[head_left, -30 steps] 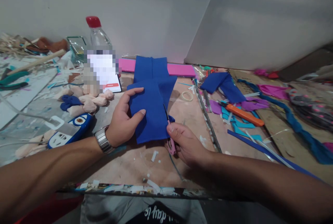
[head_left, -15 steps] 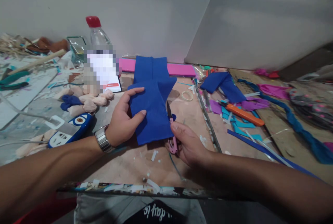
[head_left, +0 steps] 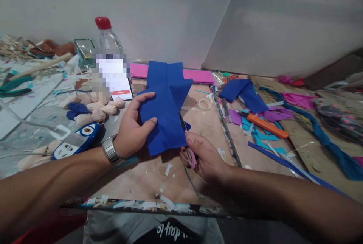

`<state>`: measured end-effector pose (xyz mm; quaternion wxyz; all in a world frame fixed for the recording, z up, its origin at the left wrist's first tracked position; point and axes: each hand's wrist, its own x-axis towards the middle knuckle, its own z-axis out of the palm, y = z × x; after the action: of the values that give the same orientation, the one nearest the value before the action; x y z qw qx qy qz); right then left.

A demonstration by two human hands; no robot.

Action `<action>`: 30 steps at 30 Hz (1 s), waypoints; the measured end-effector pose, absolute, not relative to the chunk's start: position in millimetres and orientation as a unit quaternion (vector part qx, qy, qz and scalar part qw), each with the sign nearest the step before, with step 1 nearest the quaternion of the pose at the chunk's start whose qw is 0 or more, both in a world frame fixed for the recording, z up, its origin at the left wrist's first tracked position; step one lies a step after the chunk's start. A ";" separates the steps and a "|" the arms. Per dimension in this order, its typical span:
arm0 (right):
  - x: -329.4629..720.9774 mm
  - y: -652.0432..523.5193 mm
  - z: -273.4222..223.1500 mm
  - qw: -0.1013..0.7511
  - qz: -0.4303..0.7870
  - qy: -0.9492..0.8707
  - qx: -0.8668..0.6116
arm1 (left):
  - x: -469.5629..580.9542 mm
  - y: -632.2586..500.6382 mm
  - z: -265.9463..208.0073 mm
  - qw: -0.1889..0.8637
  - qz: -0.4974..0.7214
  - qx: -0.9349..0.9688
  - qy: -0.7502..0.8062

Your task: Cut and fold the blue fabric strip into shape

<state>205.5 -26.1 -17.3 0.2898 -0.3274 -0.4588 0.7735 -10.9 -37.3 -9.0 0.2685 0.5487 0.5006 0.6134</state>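
A folded piece of blue crepe paper (head_left: 167, 113) lies across the middle of the table, partly raised towards me. My left hand (head_left: 136, 123) grips its left side, with the thumb and index finger on top and the other fingers hidden. In my right hand (head_left: 202, 155) are small scissors (head_left: 191, 157) with pink handles. Their dark blades point away from me at the paper's right edge, and a small blue flap shows just to the right of them. How far apart the blades are I cannot tell.
A pink folded strip (head_left: 197, 76) lies behind the paper. To the left are a lit phone (head_left: 120, 81), a bottle (head_left: 109, 39) and a blue power strip (head_left: 75, 142). An orange utility knife (head_left: 266, 125), a tape ring (head_left: 204, 104) and coloured scraps lie to the right.
The scissors have tilted, so their blades now meet the paper's right edge and the handles have swung slightly right. The paper's near edge has shifted a little.
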 end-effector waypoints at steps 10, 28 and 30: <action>205.2 -26.1 -15.9 0.291 0.780 -0.447 -0.326 | -10.2 -36.6 -8.2 0.260 0.613 0.552 0.503; 203.9 -26.0 -17.3 0.302 0.783 -0.442 -0.316 | -10.6 -39.0 -10.6 0.276 0.597 0.570 0.492; 204.0 -25.5 -18.1 0.302 0.782 -0.441 -0.320 | -11.1 -39.6 -11.0 0.278 0.590 0.577 0.491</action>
<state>204.0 -25.5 -18.1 0.3023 -0.3200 -0.4413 0.7819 -11.1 -39.6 -11.0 0.2782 0.5775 0.4909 0.5901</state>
